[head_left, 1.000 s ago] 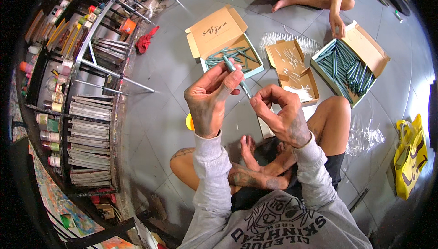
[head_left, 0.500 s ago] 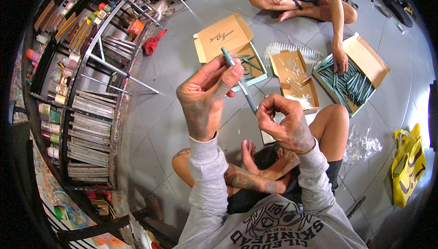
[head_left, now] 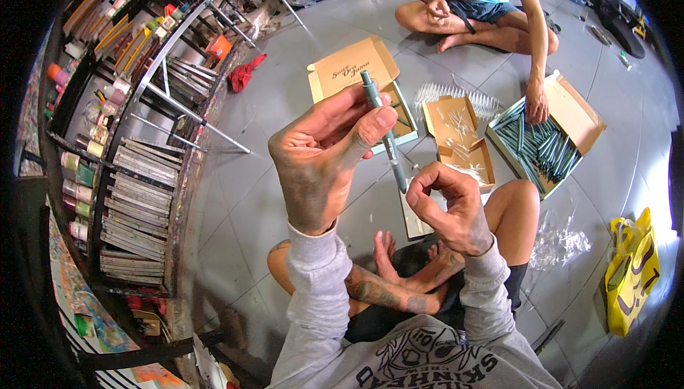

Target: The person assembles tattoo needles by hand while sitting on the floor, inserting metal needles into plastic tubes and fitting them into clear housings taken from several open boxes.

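Observation:
Raised in front of me, a dark green pen (head_left: 394,155) slants down to the right, pinched between the thumb and fingers of my left hand (head_left: 320,154). Beside its lower tip, the thumb and forefinger of my right hand (head_left: 452,207) are pressed together. Whether a small bit is between them is too fine to make out. Behind the left hand stands an opened box (head_left: 354,66), partly hidden by that hand. Farther right, a shallow cardboard box (head_left: 425,112) holds small clear and white pieces. A third box (head_left: 581,117) is full of green pens (head_left: 545,145).
Across from me sits another person, whose hand (head_left: 536,104) reaches into the box of pens. A row of clear plastic pieces (head_left: 445,95) lies behind the shallow box. Clear plastic scraps (head_left: 559,239) and a yellow bag (head_left: 630,275) lie right; a shelf rack (head_left: 139,211) stands left.
The pen's lower tip and my right fingertips have drawn slightly apart. My left hand still holds the pen, now a little more upright. The view has shifted a little.

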### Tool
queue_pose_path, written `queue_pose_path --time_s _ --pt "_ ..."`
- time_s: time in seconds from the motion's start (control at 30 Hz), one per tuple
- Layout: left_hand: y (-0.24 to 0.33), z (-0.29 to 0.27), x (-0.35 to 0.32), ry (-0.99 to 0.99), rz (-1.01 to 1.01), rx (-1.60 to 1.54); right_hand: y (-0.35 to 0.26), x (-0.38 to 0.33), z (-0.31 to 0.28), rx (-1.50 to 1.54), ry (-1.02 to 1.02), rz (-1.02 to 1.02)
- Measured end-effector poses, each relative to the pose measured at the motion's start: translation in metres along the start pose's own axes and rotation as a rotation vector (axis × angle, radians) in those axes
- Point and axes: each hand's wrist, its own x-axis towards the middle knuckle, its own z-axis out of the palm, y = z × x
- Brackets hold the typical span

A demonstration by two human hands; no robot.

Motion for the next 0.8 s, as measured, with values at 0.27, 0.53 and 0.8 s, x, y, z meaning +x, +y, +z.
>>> queue_pose_path --time_s 0.27,0.53,0.8 --pt "0.007 -0.002 0.000 -0.062 0.031 0.008 -0.002 0.001 -0.002 -0.144 0.209 0.005" --pt "0.022 -0.004 -0.002 -0.147 0.059 -0.069 -0.076 0.051 -0.012 0.061 -0.160 0.082" --pt "0.041 -0.010 -0.009 -0.151 0.006 -0.075 -0.083 0.058 -0.009 -0.080 -0.207 -0.065"
